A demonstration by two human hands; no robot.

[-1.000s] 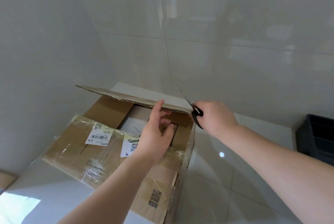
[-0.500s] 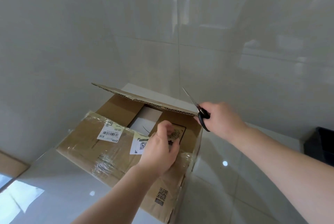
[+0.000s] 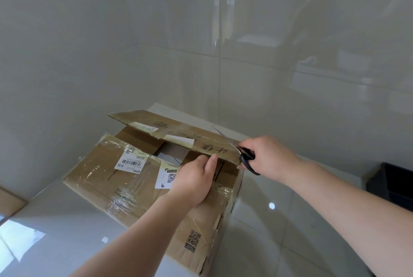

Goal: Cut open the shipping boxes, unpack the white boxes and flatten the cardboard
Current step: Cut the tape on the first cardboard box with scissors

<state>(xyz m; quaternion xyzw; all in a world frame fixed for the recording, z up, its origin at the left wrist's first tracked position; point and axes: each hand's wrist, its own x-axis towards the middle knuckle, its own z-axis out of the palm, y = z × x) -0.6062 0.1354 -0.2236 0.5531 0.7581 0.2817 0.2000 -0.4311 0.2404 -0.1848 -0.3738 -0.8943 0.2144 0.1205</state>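
Cardboard shipping box (image 3: 134,187) sitting on glossy white counter (image 3: 55,221), near tiled wall (image 3: 156,53). Left hand (image 3: 192,180) pinching front edge of far flap (image 3: 174,136), holding it half raised. Right hand (image 3: 268,156) wrapping tight around black-handled scissors (image 3: 242,156), blades pointing up over flap's right end. White box (image 3: 172,154) peeking through gap between flaps. Dark bin (image 3: 393,180) standing at far right.

White barcode label (image 3: 130,161) on near flap of shipping box (image 3: 116,189), upside-down digits "855-855" legible, QR sticker (image 3: 168,178) just right of that label, printed QR code (image 3: 193,239) near box corner, handwritten characters (image 3: 213,149) on far flap (image 3: 161,125), not legible.
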